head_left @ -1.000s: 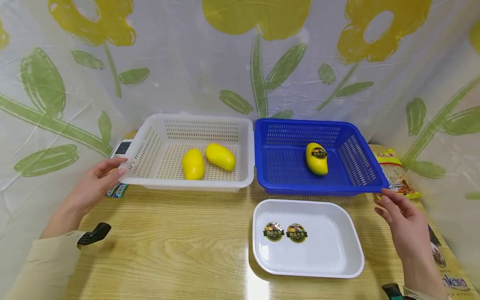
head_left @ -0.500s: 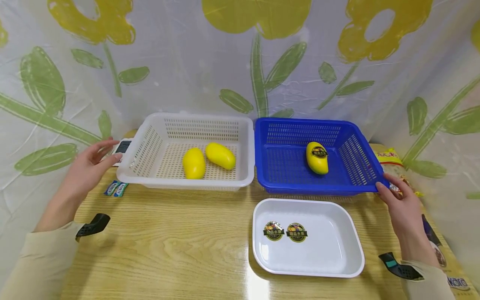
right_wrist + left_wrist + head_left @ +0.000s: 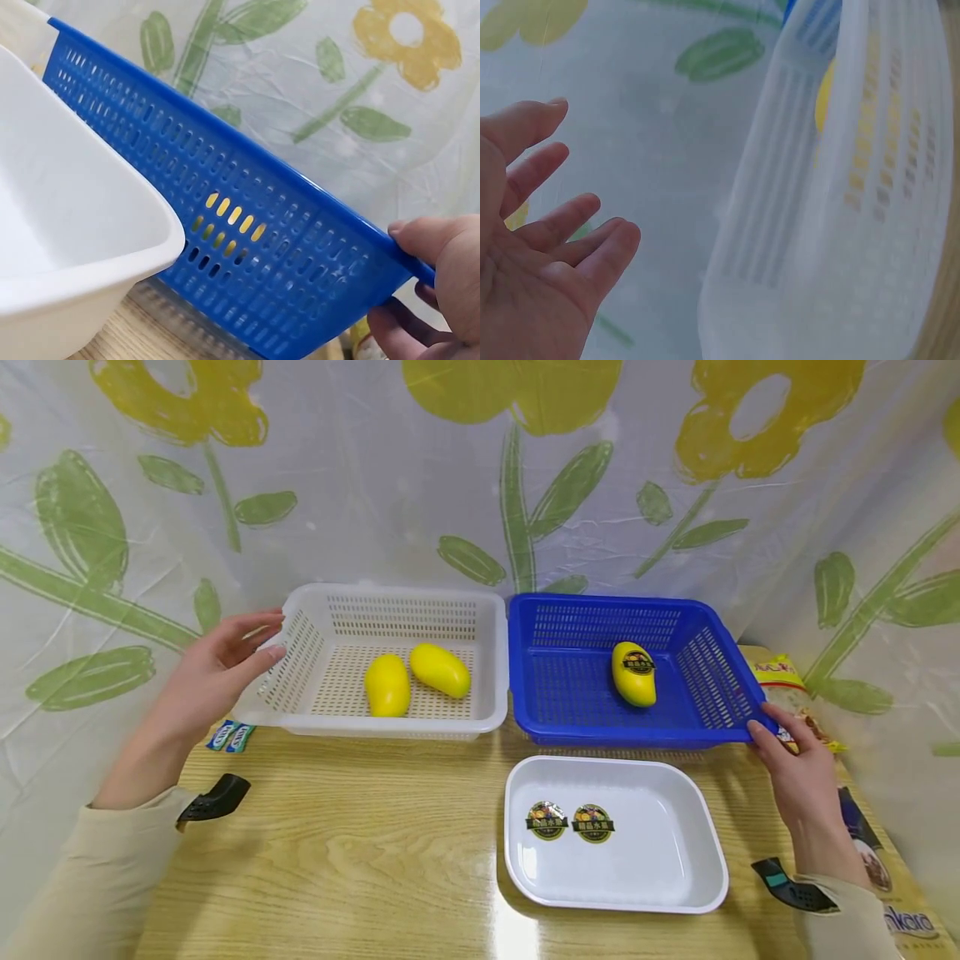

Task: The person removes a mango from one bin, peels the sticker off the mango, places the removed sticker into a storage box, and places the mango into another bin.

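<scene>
We find the right hand (image 3: 804,772) pinching the lower-right corner of the blue basket (image 3: 630,733), right of centre; the basket lies leftward of this grip, long axis across the frame. The left hand (image 3: 204,683), loosely spread, holds nothing and is nearer the white basket (image 3: 390,725).

At the right hand (image 3: 806,777) I see a blue basket (image 3: 562,697), its yellow mango (image 3: 632,691) bearing a black-and-gold sticker (image 3: 638,662). Near the left hand (image 3: 197,685), my camera shows plain yellow mangoes (image 3: 387,687) in a white basket (image 3: 420,724). Beyond both, yellow flowers (image 3: 510,389) and green leaves (image 3: 573,487) pattern the whitish curtain (image 3: 360,493).
</scene>
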Demonstrator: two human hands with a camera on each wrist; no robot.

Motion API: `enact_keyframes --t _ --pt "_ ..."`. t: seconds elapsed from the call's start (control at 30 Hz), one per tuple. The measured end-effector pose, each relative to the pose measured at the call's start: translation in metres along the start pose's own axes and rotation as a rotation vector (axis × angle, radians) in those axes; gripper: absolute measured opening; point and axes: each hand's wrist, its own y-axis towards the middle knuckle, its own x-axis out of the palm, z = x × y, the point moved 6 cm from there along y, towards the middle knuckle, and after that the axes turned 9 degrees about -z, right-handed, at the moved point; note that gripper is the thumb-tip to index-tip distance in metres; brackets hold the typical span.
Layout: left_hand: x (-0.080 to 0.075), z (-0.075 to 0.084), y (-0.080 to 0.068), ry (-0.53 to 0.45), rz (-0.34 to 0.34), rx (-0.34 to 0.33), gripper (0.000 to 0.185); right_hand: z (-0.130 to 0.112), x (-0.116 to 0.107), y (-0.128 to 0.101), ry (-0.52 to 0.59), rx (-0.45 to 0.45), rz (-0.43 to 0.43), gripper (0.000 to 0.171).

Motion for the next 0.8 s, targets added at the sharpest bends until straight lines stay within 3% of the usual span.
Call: enact_keyframes --t 0.47,0.8 --pt "0.051 0.047 0.022 -0.007 -0.216 0.014 0.050 -0.001 0.001 0.003 0.112 0.018 -0.010 0.070" --pt "0.084 0.051 0.038 -0.018 -0.306 0.030 0.050 0.000 -0.001 0.004 0.083 0.031 0.000 0.071"
